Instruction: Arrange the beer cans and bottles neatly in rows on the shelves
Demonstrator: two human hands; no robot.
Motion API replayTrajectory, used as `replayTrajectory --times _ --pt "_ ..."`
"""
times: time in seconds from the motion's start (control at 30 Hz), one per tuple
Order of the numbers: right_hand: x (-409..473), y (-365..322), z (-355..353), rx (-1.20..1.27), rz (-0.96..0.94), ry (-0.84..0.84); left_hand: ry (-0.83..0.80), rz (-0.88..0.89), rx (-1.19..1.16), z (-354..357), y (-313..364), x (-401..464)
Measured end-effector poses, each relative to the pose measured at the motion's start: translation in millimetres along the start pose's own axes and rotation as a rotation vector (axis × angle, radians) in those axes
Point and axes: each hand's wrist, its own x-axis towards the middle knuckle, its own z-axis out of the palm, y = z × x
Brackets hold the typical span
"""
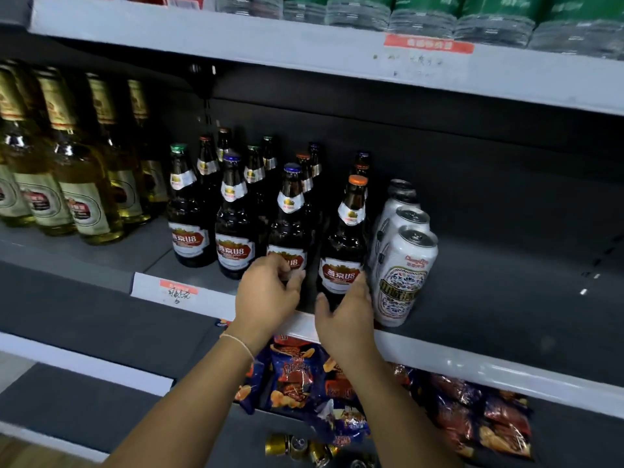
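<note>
1. Head view. Middle shelf [506, 359] holding the beer; landmark = orange-capped brown bottle [347, 238] at the front of the shelf, upright, long axis vertical, label facing out.
2. Left of landmark: blue-capped brown bottle [288, 224], upright, just beside. Further left, two more front brown bottles [209, 228], more rows of brown bottles [270, 163] behind, all upright.
3. Far left of landmark: pale gold bottles [77, 184], upright, in rows, well apart from the brown group.
4. Right of landmark: white cans [401, 271], three in a file running front to back, upright, tops up; front can just beside landmark, contact unclear.
5. Left hand [266, 292] on the lower body of the blue-capped bottle, fingers curled round the label area, thumb toward landmark.
6. Right hand [347, 315] at landmark's base, fingers fairly straight and apart, thumb on the left side, fingers slipped between landmark and front can; firm grip cannot be told.
7. Blocking: cans tight on landmark's right, blue-capped bottle on its left, bottles behind.
8. Open room: bare dark shelf right of the cans; gap between gold bottles and brown group; front lip with price tag [169, 292] left of the hands.
9. Above landmark: upper shelf [304, 52] with wrapped green packs [489, 18], red tag [429, 43].
10. Below landmark: snack bags [297, 373], gold can tops [297, 445].
</note>
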Motion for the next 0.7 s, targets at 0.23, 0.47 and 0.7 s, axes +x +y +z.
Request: replayTrajectory --times 0.23,0.47,0.7 --pt "21 2 20 -0.006 0.082 0.219 -0.126 0.003 -0.026 -6 -22 13" --pt "26 2 29 -0.007 0.067 0.275 -0.272 -0.014 -0.041 -3 -28 28" --pt "29 4 30 0.003 0.048 0.248 -0.257 -0.027 -0.08 4 -40 33"
